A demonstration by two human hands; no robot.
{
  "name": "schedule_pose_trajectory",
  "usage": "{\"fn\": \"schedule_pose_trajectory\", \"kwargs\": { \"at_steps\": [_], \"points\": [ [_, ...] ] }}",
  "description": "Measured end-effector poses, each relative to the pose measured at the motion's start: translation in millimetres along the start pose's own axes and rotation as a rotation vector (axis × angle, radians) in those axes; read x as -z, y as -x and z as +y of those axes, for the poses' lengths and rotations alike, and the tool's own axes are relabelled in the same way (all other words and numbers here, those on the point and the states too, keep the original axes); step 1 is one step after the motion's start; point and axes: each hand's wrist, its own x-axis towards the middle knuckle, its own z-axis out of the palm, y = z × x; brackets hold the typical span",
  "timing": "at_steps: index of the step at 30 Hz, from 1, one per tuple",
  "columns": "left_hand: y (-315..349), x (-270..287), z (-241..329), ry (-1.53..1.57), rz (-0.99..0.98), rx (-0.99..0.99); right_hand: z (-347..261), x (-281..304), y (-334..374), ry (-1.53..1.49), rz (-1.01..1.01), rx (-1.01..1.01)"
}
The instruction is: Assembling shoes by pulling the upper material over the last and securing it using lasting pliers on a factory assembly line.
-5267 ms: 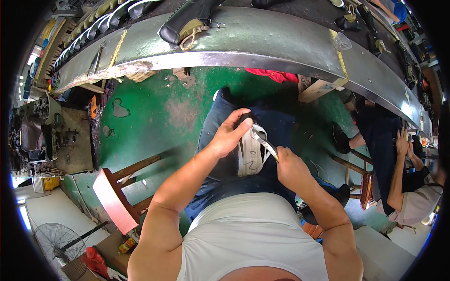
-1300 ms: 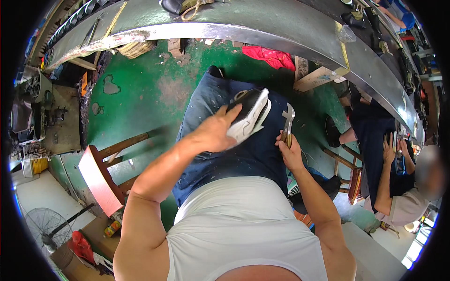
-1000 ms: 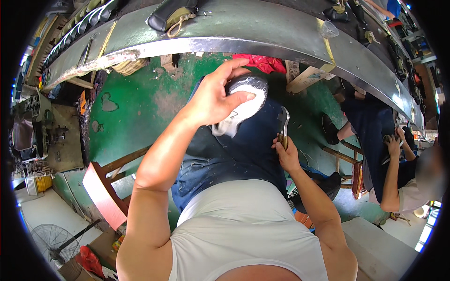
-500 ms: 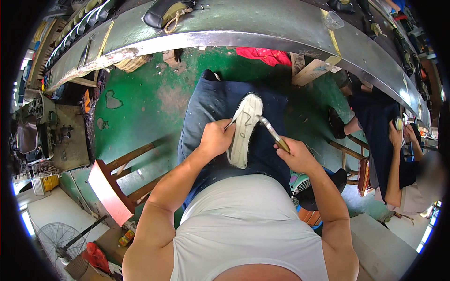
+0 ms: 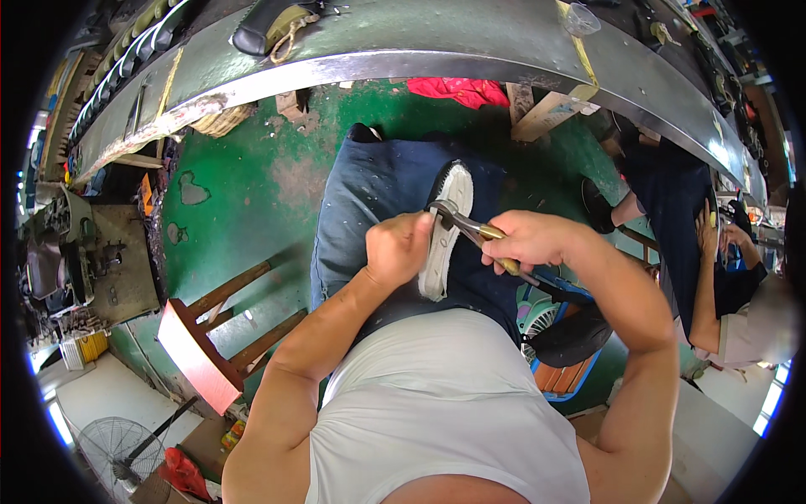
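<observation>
A white shoe (image 5: 443,225) lies sole-up on my lap, over my dark blue trousers (image 5: 369,193). My left hand (image 5: 399,249) grips its side near the middle. My right hand (image 5: 522,239) holds metal pincers (image 5: 467,225) by the handles. The pincer jaws bite the shoe's edge near the toe end, just above my left hand.
A long green metal conveyor bench (image 5: 403,42) curves across the top, with a dark shoe (image 5: 273,21) on it. A red wooden stool (image 5: 206,349) stands at my left on the green floor. Another person (image 5: 722,277) sits at the right. A fan (image 5: 113,441) stands lower left.
The shoe went from held up in my left hand near the bench down onto my lap. The pincers in my right hand have closed in onto its edge.
</observation>
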Motion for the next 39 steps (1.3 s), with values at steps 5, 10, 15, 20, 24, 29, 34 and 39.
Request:
{"fn": "schedule_pose_trajectory", "kwargs": {
  "at_steps": [5,10,15,20,24,29,34,39],
  "points": [
    [11,-40,-37,1.179,-0.087,0.72,-25,-5,-15,0.653,0.234,0.117],
    [17,-27,-49,1.484,-0.153,0.816,14,-46,-60,0.379,0.432,0.29],
    [-7,-25,-34,1.223,-0.029,0.877,46,-91,-101,-0.055,0.605,0.343],
    [-6,-28,-38,1.19,-0.047,0.812,75,-54,-96,-0.722,-0.045,0.234],
    [-12,-34,-33,1.016,-0.054,0.808,86,-7,-82,-0.805,-0.31,0.177],
    [-16,-30,-30,0.856,-0.072,0.852,69,27,-45,-0.256,-0.083,0.126],
    [-15,-36,-32,0.747,-0.09,0.845,20,-3,-59,-0.294,0.374,0.489],
    [-12,-22,-34,0.829,-0.166,0.872,8,10,-66,0.475,0.449,0.338]
  ]
}}
